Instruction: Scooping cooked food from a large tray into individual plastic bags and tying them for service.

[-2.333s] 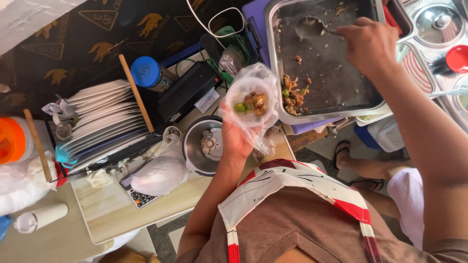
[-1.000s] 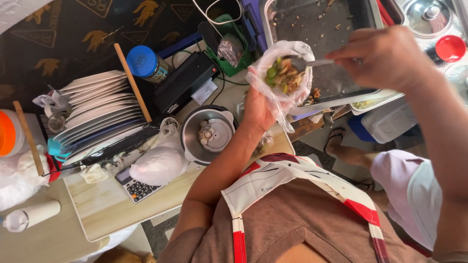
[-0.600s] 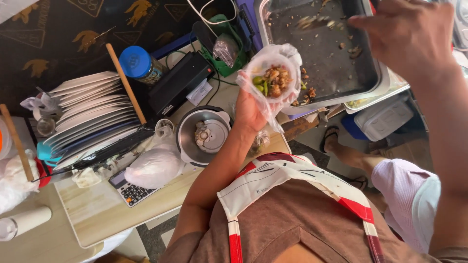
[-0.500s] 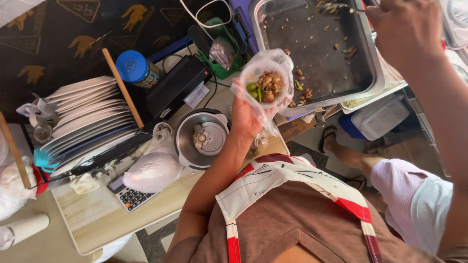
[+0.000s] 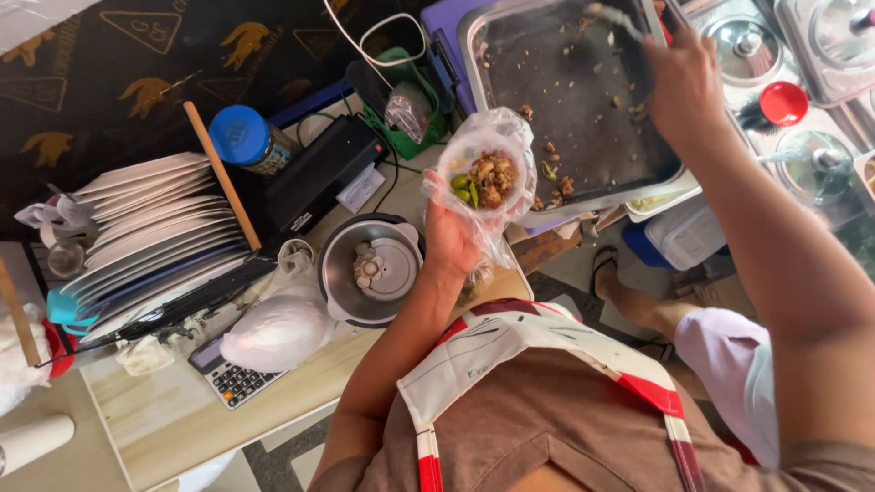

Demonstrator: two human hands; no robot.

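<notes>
You're looking down at a cramped food stall. There's a light wooden counter (image 5: 164, 424) along the lower left, with a stack of white plates (image 5: 150, 232) standing on edge, a calculator (image 5: 232, 378) and a round steel pot (image 5: 372, 270) on it. Behind that hangs a dark cloth (image 5: 118, 64) with gold bird shapes. Off to the upper right you've got steel lidded pots (image 5: 743, 46) in a row. The floor (image 5: 583, 273) below is greyish concrete, partly in shade, and daylight looks soft and even.
</notes>
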